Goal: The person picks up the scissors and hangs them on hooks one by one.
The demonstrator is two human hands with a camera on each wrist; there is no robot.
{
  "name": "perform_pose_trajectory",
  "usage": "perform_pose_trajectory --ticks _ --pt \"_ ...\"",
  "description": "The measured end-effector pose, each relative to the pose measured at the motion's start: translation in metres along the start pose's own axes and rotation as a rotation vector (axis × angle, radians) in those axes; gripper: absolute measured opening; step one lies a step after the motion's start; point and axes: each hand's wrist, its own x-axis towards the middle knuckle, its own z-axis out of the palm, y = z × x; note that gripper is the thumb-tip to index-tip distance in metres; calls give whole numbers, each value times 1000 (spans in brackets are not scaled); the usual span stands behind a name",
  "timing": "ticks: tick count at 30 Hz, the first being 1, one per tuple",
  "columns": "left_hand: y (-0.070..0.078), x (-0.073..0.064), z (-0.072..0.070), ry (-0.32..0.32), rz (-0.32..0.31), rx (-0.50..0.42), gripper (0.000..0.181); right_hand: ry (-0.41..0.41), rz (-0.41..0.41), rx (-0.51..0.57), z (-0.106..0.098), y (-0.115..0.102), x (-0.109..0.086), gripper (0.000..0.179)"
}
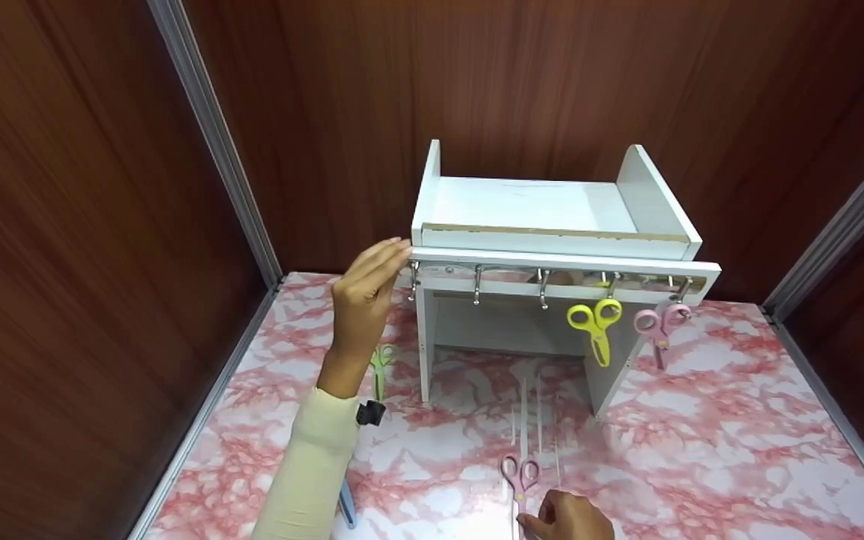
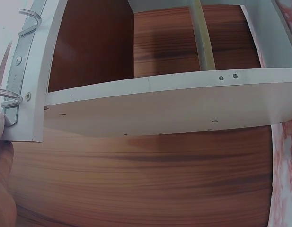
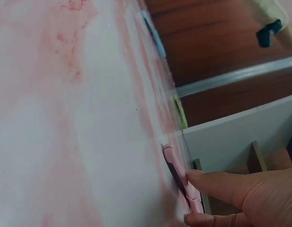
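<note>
My left hand [image 1: 363, 300] is at the left end of a white hook rail [image 1: 567, 262]. In the left wrist view, one fingertip lies on the rail's front by a hook and another digit passes behind its end. Below, near the table's front, my right hand [image 1: 573, 516] pinches pink scissors [image 1: 520, 484] by the blade end between thumb and finger, handle loops facing the shelf. The right wrist view shows these scissors [image 3: 176, 163] low at the tabletop. Yellow scissors [image 1: 598, 330] and another pink pair [image 1: 661, 330] hang from hooks at the rail's right.
The rail runs along the front of a white shelf unit [image 1: 426, 337]. Green scissors [image 1: 379, 371] lie left of the unit, beside my left wrist. A blue object [image 1: 346, 504] is partly hidden by my left sleeve. Brown wood-grain walls [image 1: 537, 90] surround the marbled table [image 1: 709, 450].
</note>
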Motion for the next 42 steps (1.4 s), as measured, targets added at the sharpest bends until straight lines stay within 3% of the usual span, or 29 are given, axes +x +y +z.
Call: perform_pose_trajectory --ticks 12,20,28,42 --pt "-1 -1 0 -8 -11 11 25 44 5 -77 4 -4 1 48" --pt "1 0 -1 -15 -13 26 27 67 -22 -72 9 -5 2 47" --pt "2 0 -1 -15 -18 17 24 11 -36 -58 4 -6 2 39" --pt "1 0 -1 -15 -8 16 24 1 -60 -39 2 -8 3 25"
